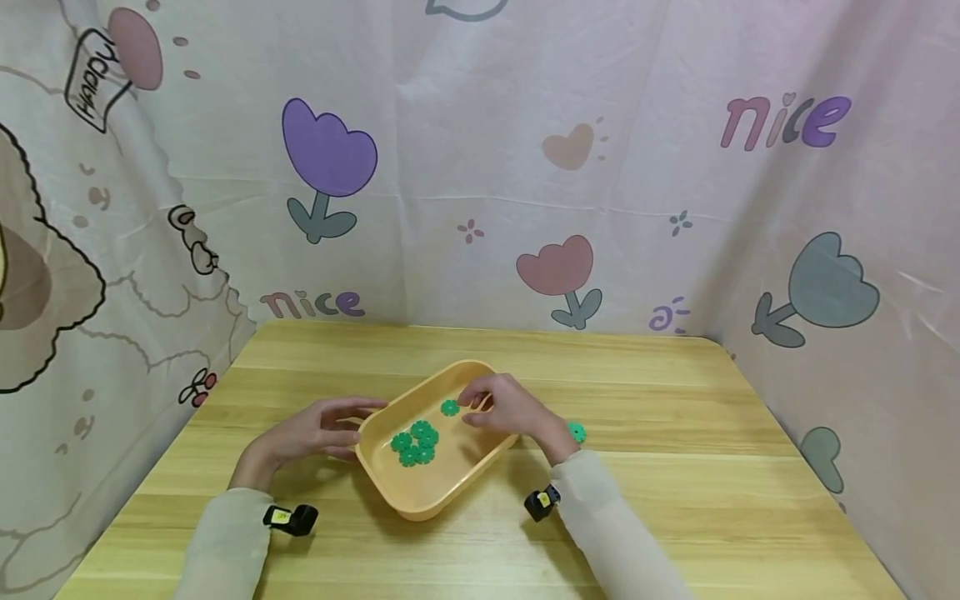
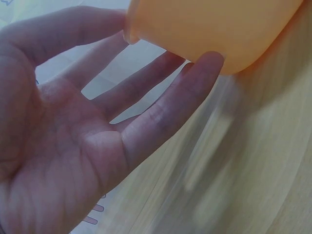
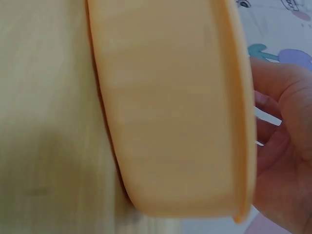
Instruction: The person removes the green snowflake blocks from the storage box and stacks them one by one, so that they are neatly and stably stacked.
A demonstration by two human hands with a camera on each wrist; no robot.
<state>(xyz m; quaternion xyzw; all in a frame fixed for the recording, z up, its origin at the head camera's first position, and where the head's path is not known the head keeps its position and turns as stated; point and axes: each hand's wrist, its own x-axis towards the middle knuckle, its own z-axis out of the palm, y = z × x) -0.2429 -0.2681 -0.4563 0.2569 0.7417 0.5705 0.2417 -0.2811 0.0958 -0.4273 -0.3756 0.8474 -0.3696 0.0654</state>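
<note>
Head view forward and down over the table (image 1: 735, 517), wrist views close outside the tray (image 1: 459, 457), shared by all

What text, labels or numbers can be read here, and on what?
"nice": upper-right print on the backdrop.
"nice": lower-left print, same backdrop.
Flag print, upper left: lettering tilted, not surely readable.
Yellow labels on the black wrist devices: too small to read.
Lettering, top of right wrist view: too blurred.
</note>
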